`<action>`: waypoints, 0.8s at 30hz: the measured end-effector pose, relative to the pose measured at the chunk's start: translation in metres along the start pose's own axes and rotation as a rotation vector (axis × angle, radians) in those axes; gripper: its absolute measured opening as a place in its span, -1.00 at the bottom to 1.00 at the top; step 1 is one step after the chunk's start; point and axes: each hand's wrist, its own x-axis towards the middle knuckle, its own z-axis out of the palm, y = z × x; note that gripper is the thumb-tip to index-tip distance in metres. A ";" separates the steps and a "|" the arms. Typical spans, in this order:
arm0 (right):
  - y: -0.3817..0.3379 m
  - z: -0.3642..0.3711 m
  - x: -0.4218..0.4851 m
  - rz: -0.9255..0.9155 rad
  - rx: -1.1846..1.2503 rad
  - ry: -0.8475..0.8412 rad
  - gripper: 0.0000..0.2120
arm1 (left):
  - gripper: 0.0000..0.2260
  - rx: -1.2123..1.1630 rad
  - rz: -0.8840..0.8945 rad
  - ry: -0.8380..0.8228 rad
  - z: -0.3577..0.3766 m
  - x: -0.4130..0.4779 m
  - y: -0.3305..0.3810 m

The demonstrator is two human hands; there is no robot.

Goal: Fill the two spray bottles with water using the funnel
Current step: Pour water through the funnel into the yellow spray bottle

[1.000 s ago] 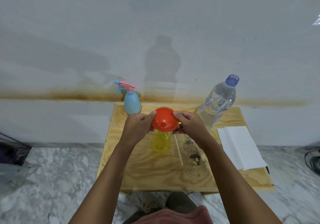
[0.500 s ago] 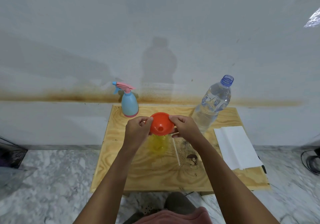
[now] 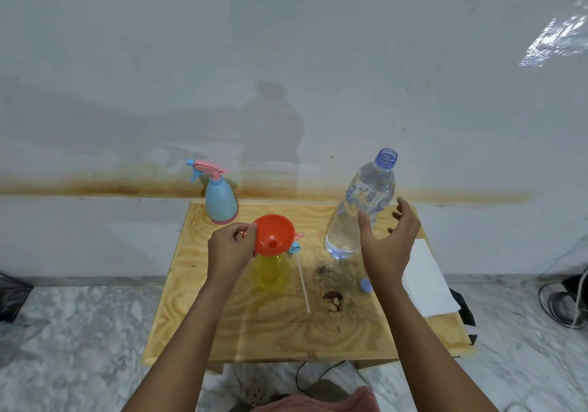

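Note:
An orange funnel [image 3: 274, 234] sits in the neck of a yellow spray bottle [image 3: 271, 271] near the middle of the wooden board [image 3: 254, 325]. My left hand [image 3: 231, 248] pinches the funnel's left rim. My right hand [image 3: 388, 240] hovers open just in front of the uncapped clear water bottle [image 3: 362, 208], apart from it. A blue spray bottle with a pink trigger [image 3: 219, 197] stands at the board's back left. The yellow bottle's spray head with its white tube [image 3: 299, 262] lies beside the funnel.
A blue bottle cap [image 3: 366, 285] lies on the board by my right wrist. White folded paper [image 3: 424, 281] covers the board's right side. The wall stands directly behind the board. Cables [image 3: 569, 303] lie on the marble floor at right.
My right hand let go of the funnel and moved right toward the water bottle, fingers spread. My left hand stays on the funnel, which has settled lower onto the yellow bottle.

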 end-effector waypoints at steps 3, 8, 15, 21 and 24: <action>0.000 -0.005 0.020 0.018 0.030 -0.132 -0.15 | -0.90 -0.015 -0.006 0.029 0.002 -0.003 0.001; 0.006 0.000 0.052 -0.011 0.170 -0.310 -0.18 | -0.93 -0.002 -0.022 0.076 0.006 -0.005 0.004; 0.012 0.007 0.064 -0.067 0.289 -0.400 -0.15 | -0.92 0.014 -0.065 0.145 0.010 -0.006 -0.001; 0.017 0.017 0.062 -0.070 0.336 -0.348 -0.19 | -0.89 0.010 -0.082 0.146 0.012 -0.008 -0.001; 0.017 0.021 0.065 -0.079 0.365 -0.360 -0.18 | -0.88 0.016 -0.069 0.154 0.012 -0.009 -0.002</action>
